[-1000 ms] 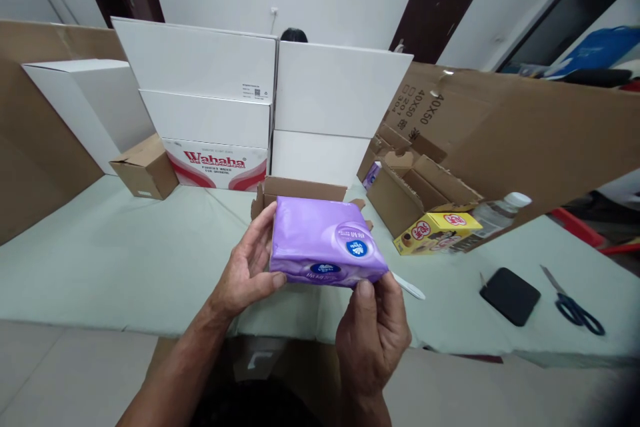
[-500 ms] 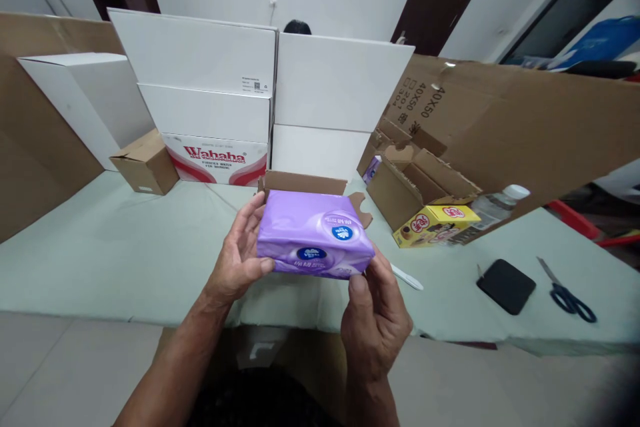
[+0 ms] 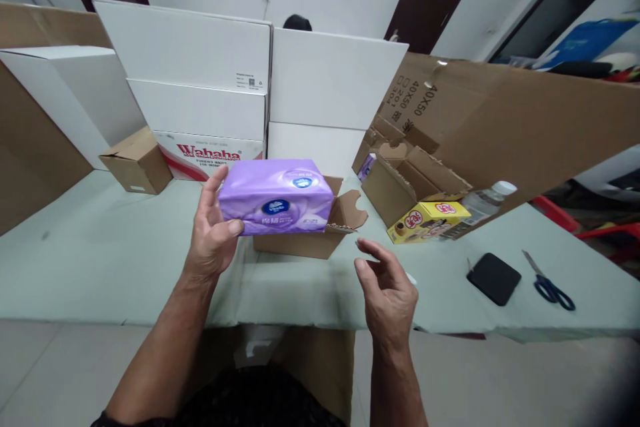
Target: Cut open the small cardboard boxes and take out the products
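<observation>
Basically, green-covered table (image 3: 125, 260), then open brown box (image 3: 295, 245) on it, then purple pack (image 3: 275, 197), held up by its left end, hiding part of the box; whether directly above it, can't tell. Pack looks light, soft and squashable, not fragile but easily dented; shiny film is probably slick. Best held at both short ends, light pressure. Left hand (image 3: 213, 240) grasps the left end, thumb on the front face's lower corner. Right hand (image 3: 389, 287) apart from the pack, fingers loosely curled, nothing in it.
</observation>
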{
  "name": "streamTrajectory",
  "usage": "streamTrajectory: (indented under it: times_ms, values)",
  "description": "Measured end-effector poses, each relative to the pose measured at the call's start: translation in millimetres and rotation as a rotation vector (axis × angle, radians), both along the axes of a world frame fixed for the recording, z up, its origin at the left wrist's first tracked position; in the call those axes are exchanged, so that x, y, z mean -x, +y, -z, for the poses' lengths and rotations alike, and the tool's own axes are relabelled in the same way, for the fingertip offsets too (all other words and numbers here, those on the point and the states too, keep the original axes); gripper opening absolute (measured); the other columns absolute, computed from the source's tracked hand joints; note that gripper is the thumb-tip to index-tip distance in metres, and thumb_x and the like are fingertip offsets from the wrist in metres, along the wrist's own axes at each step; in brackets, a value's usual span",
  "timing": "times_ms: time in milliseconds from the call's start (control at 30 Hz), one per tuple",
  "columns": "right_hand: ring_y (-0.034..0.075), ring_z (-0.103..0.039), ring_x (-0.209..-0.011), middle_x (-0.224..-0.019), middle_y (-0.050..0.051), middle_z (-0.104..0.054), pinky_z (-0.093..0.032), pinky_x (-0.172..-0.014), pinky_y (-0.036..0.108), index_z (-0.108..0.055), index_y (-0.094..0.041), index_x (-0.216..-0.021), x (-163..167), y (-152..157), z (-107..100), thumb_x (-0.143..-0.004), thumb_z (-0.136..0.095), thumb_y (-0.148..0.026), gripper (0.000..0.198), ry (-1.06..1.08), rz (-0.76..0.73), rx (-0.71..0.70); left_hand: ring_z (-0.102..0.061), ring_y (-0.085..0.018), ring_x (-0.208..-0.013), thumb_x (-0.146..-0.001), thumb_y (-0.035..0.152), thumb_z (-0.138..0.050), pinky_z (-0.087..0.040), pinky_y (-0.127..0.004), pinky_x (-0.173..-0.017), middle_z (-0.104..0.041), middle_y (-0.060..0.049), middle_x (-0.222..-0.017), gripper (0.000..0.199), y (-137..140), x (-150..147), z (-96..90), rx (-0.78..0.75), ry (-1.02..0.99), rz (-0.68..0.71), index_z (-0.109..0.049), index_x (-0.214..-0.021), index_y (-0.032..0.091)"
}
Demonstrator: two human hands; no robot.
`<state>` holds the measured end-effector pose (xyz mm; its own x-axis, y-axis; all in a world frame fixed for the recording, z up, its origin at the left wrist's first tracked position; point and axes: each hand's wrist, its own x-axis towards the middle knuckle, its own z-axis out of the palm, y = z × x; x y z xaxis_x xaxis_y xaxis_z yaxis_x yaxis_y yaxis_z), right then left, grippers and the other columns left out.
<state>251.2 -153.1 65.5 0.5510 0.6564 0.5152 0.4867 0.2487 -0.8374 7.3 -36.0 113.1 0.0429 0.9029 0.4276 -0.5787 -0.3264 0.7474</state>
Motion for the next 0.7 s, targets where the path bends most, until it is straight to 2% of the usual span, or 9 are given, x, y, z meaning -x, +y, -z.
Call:
streamTrajectory:
  times_ms: [133,200,300,433,567,700]
  values:
    - [0.029,-0.063,-0.132,-0.151,0.013,-0.061,-0.062,-0.092,0.041,-0.060,-0.028,-0.145,15.2,17.1,-26.4,-0.087,-0.077,-0.040,0.061,0.074,-0.295,-0.134,-0.050,-0.037,-0.145,-0.061,0.040,-0.097,-0.045,-0.050,-0.118,-0.059,-0.009,-0.148,0.092,3.9,-20.1,-0.8,-0.111,0.041,0.062,-0.057,-0.144,0.034]
    - [0.029,-0.058,-0.139,-0.157,0.012,-0.056,-0.058,-0.102,0.045,-0.051,-0.029,-0.154,22.2,24.5,-34.9,-0.087,-0.078,-0.042,0.073,0.103,-0.390,-0.143,-0.046,-0.037,-0.149,-0.064,0.041,-0.096,-0.040,-0.050,-0.122,-0.055,-0.009,-0.152,0.094,2.3,-29.5,1.0,-0.157,0.074,0.106,-0.054,-0.148,0.035]
    - [0.029,-0.057,-0.140,-0.156,0.013,-0.056,-0.051,-0.113,0.049,-0.048,-0.027,-0.156,27.8,31.6,-42.6,-0.086,-0.080,-0.040,0.078,0.127,-0.316,-0.129,-0.042,-0.038,-0.152,-0.070,0.043,-0.093,-0.038,-0.050,-0.123,-0.050,-0.012,-0.159,0.095,3.1,-39.1,1.7,-0.199,0.173,0.199,-0.049,-0.153,0.031]
    - [0.028,-0.060,-0.136,-0.152,0.011,-0.060,-0.050,-0.115,0.049,-0.054,-0.026,-0.151,23.7,37.9,-50.2,-0.085,-0.081,-0.039,0.073,0.111,-0.233,-0.159,-0.044,-0.039,-0.150,-0.072,0.043,-0.091,-0.040,-0.051,-0.121,-0.049,-0.014,-0.161,0.100,14.1,-44.6,-3.5,-0.211,0.271,0.299,-0.044,-0.158,0.029]
    - [0.027,-0.060,-0.135,-0.149,0.010,-0.063,-0.052,-0.114,0.047,-0.055,-0.027,-0.151,17.3,46.5,-59.9,-0.086,-0.080,-0.039,0.070,0.101,-0.247,-0.176,-0.044,-0.040,-0.150,-0.070,0.041,-0.093,-0.041,-0.052,-0.120,-0.045,-0.014,-0.162,0.105,25.1,-51.5,-11.2,-0.219,0.305,0.298,-0.039,-0.160,0.032]
    - [0.027,-0.058,-0.138,-0.151,0.009,-0.062,-0.050,-0.116,0.046,-0.055,-0.027,-0.151,7.4,48.9,-63.1,-0.088,-0.078,-0.037,0.068,0.055,-0.291,-0.216,-0.049,-0.040,-0.145,-0.064,0.041,-0.096,-0.043,-0.054,-0.119,-0.052,-0.014,-0.152,0.112,30.5,-55.0,-16.4,-0.211,0.275,0.239,-0.039,-0.160,0.030]
